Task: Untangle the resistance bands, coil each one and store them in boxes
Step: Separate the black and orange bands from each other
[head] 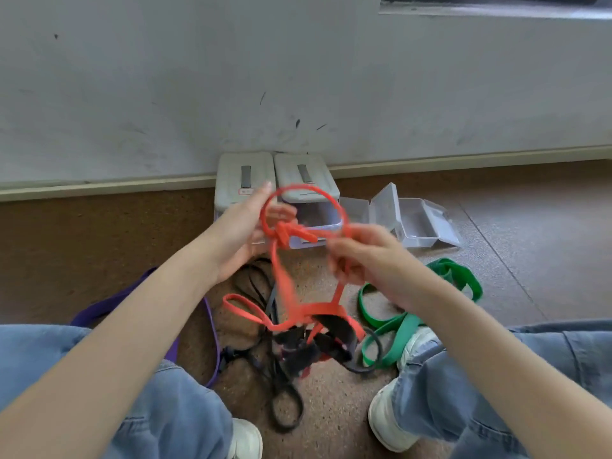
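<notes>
Head view: knotted, looped orange band (284, 233), partly blurred.

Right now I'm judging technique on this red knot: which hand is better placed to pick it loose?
Probably the left. The left hand has its fingers right at the knot in the red band, while the right hand pinches a strand off to the side.
</notes>
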